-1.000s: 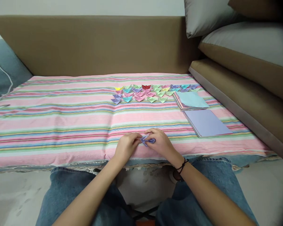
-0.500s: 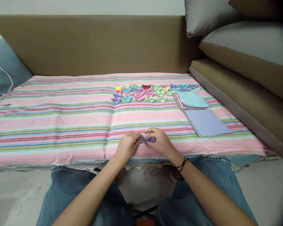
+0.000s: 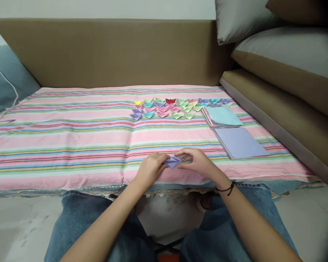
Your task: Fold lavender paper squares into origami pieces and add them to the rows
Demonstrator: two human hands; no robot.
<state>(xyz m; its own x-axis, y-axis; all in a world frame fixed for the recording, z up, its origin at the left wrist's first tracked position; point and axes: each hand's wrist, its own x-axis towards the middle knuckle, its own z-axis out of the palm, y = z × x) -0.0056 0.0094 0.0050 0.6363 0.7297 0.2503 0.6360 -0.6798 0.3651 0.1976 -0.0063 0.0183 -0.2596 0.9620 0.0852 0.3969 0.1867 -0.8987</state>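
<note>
A small purple folded paper boat [image 3: 172,162] is pinched at its left end by the fingers of my left hand [image 3: 152,168], just above the striped cloth. My right hand [image 3: 198,163] is at the boat's right tip with thumb and fingers apart; whether a fingertip touches the paper I cannot tell. Beyond my hands stand several rows of folded paper boats in many colours, among them a red one [image 3: 170,101], a turquoise one [image 3: 149,115] and a yellow one [image 3: 139,103].
To the right lie a stack of purple paper squares [image 3: 240,142] and a stack topped with light blue paper [image 3: 224,115]. Grey and brown cushions [image 3: 284,98] are piled along the right side. The striped cloth [image 3: 57,142] covers the surface up to a brown backboard [image 3: 112,52].
My right hand has loosened its pinch and drawn a little to the right, its fingers parting. The purple paper boat now shows more of its face, still in my left hand.
</note>
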